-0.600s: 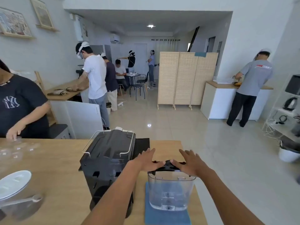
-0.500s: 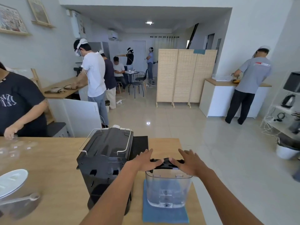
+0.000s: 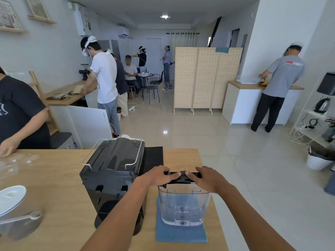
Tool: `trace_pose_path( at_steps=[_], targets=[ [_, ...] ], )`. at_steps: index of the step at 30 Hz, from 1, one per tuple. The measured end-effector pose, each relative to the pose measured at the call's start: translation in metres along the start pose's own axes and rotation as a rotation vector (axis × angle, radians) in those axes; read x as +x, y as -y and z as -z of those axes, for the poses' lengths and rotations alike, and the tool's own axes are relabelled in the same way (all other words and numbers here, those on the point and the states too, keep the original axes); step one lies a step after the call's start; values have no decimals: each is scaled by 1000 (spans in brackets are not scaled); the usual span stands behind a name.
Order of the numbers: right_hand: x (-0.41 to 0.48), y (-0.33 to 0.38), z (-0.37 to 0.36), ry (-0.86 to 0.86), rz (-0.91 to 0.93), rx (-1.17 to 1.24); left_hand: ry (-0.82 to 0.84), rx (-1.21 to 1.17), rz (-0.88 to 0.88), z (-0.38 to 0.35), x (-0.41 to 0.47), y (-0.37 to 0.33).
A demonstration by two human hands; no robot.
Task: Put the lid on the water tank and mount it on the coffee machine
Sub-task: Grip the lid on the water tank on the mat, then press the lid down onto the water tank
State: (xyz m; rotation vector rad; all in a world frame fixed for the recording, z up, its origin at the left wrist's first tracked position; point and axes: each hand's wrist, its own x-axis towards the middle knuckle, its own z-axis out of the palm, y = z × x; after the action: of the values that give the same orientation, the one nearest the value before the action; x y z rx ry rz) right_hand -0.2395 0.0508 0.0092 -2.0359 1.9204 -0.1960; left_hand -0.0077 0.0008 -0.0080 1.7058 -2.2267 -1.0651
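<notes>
A clear plastic water tank [image 3: 183, 207] stands upright on a blue cloth [image 3: 181, 232] near the table's right front corner. A black lid [image 3: 183, 178] lies across its top rim. My left hand [image 3: 159, 175] presses on the lid's left end and my right hand [image 3: 208, 177] on its right end, fingers curled over it. The black coffee machine [image 3: 114, 178] stands just left of the tank, its back facing me.
A black drip mat [image 3: 154, 158] lies behind the machine. A white dish [image 3: 10, 198] and a clear scoop [image 3: 21, 218] sit at the wooden table's [image 3: 54, 187] left. Another person's hand [image 3: 7, 147] reaches over clear cups at far left. The table edge runs close to the tank's right.
The lid has settled lower onto the tank's rim. Both hands stay on its ends, their fingers now curled down over it.
</notes>
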Motion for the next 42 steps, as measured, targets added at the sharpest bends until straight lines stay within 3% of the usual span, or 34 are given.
trace_pose_path(
  at_steps=[11, 28, 34, 42],
  targets=[
    [-1, -6, -7, -245, 146, 20, -308, -21, -229, -8, -11, -6],
    [-11, -3, -28, -466, 213, 100, -688, -28, -311, -44, -29, -11],
    [-18, -6, -35, -510, 221, 143, -749, -31, -330, -48, -38, -14],
    [-31, -8, -42, -533, 274, 144, -701, -52, -314, -56, -54, -8]
  ],
)
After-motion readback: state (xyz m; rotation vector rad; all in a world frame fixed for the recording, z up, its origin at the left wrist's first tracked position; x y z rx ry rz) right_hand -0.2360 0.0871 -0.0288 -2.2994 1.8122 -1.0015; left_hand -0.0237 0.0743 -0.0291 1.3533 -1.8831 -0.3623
